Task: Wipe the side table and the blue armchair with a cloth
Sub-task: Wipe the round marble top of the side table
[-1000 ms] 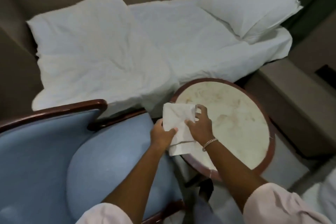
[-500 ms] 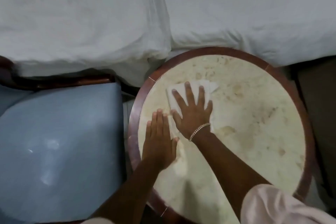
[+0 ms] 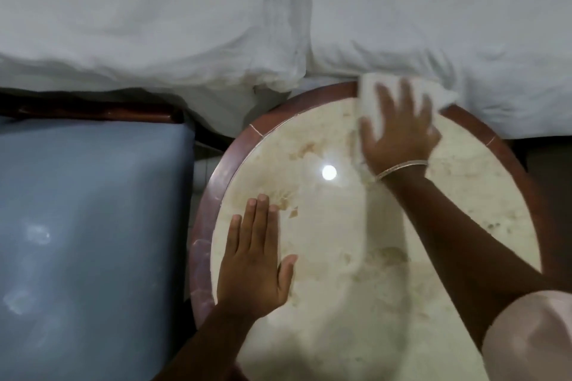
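A round side table (image 3: 349, 257) with a cream marble top and a reddish wooden rim fills the lower right. My right hand (image 3: 399, 130), a bracelet on its wrist, presses a white cloth (image 3: 370, 96) flat against the table's far edge; the fingers are spread over the cloth. My left hand (image 3: 257, 260) lies flat, palm down and empty, on the table's left side near the rim. The blue armchair (image 3: 86, 241) stands to the left of the table, its seat facing up.
A bed with white bedding (image 3: 216, 18) runs along the far side, touching the table's far rim. The armchair's dark wooden frame (image 3: 93, 110) sits just below the bedding. A narrow gap separates chair and table.
My right hand has slid the cloth from the table's left-centre up and right to the far rim. My left hand stays flat on the left side. The view has moved closer.
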Motion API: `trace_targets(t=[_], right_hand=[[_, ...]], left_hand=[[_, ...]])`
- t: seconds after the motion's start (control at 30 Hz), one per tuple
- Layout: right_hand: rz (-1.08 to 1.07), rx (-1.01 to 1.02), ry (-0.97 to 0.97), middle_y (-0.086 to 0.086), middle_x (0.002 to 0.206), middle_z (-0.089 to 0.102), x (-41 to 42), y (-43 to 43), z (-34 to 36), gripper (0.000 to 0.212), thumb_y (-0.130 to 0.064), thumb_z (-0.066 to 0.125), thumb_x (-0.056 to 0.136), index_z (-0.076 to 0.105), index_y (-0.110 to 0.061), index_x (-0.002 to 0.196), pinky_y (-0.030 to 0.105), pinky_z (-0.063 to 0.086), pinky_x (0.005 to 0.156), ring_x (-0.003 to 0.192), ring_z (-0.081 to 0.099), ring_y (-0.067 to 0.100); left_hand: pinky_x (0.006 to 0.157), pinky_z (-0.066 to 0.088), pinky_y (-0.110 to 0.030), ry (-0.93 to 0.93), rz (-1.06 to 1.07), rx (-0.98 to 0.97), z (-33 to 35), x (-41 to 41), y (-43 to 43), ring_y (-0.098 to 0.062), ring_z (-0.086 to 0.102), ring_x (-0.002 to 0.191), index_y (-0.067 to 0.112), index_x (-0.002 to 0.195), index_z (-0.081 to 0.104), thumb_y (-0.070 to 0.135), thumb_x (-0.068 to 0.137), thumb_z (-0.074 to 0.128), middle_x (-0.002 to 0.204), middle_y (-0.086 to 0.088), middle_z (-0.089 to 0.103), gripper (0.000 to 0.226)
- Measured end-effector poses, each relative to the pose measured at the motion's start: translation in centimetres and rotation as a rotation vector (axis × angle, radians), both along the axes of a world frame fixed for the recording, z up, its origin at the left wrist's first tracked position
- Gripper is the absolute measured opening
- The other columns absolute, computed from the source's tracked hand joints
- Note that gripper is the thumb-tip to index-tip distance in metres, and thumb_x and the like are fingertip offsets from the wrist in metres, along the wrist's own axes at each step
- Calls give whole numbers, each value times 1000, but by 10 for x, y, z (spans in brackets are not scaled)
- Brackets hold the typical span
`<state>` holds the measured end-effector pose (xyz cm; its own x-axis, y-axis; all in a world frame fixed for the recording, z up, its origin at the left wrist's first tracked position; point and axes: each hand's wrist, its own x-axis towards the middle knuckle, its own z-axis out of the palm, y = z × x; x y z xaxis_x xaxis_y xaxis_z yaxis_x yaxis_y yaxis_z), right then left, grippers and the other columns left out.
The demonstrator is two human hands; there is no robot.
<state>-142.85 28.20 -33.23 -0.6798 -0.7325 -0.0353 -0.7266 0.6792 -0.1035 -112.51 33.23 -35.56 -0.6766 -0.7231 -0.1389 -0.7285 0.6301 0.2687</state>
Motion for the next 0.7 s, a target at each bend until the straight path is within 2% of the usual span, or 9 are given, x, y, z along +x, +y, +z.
trace_targets(t=[0.07, 0.13, 0.3, 0.33, 0.47, 0.5, 0.53, 0.63, 0.7], right_hand=[[-400, -72, -47, 2, 166, 18, -17, 6, 3, 64, -56, 35, 91, 23, -39, 152, 65, 31, 107, 149, 19, 42], [-457, -53, -37, 1, 167, 15, 1, 4, 6, 65, -57, 31, 92, 20, -40, 153, 64, 28, 108, 150, 17, 42], [567, 35, 47, 0, 165, 24, 45, 25, -2, 64, -59, 37, 92, 24, -40, 152, 55, 38, 103, 149, 25, 36], [483, 21, 66, 0, 164, 26, 34, 38, -4, 64, -59, 38, 92, 25, -39, 152, 55, 39, 102, 148, 26, 36], [-480, -91, -20, -1, 165, 22, -7, 89, -2, 68, -60, 32, 88, 23, -38, 152, 65, 31, 107, 148, 22, 40], [-550, -80, -29, -1, 166, 21, 2, 95, 3, 69, -59, 33, 88, 22, -37, 153, 67, 30, 107, 149, 21, 41], [-464, -48, 1, -1, 166, 20, 20, 102, 6, 69, -58, 34, 89, 22, -36, 153, 66, 31, 108, 149, 21, 41], [385, -59, 45, 4, 162, 31, 94, 149, -2, 66, -55, 45, 91, 35, -29, 151, 56, 38, 103, 148, 26, 39], [632, -81, 69, 9, 157, 40, 100, 190, -3, 63, -51, 52, 89, 47, -23, 146, 54, 42, 101, 146, 32, 39]], left_hand=[[127, 15, -54, 10, 2, -10, -3, 0, 0, -36, 9, 158, -2, 156, 24, 48, 91, 49, 169, -22, 15, 86], [127, 16, -54, 11, 4, -20, -3, 0, 0, -35, 10, 158, -2, 156, 25, 48, 91, 50, 168, -23, 16, 86], [126, 18, -54, 4, 16, -23, 3, 0, 0, -36, 12, 158, -1, 157, 24, 49, 92, 48, 168, -22, 17, 85], [126, 19, -55, -5, 17, -30, 3, 0, -1, -36, 12, 158, -2, 157, 24, 49, 92, 47, 168, -22, 18, 85], [126, 18, -54, -23, 10, -42, 2, 0, 0, -36, 12, 157, -1, 157, 23, 50, 92, 45, 168, -23, 19, 85], [127, 16, -54, -21, 4, -48, 2, -1, 1, -37, 12, 157, -1, 157, 23, 49, 92, 45, 168, -23, 19, 85], [127, 15, -53, -17, -3, -52, 3, -1, 1, -37, 12, 157, -1, 157, 22, 49, 92, 44, 168, -24, 19, 85], [128, 13, -52, -11, -3, -61, 3, 1, 1, -37, 13, 157, -2, 157, 22, 46, 91, 44, 167, -24, 19, 84], [127, 15, -54, -7, -9, -64, 3, 0, 0, -37, 14, 157, -2, 157, 20, 43, 90, 44, 167, -25, 18, 84]])
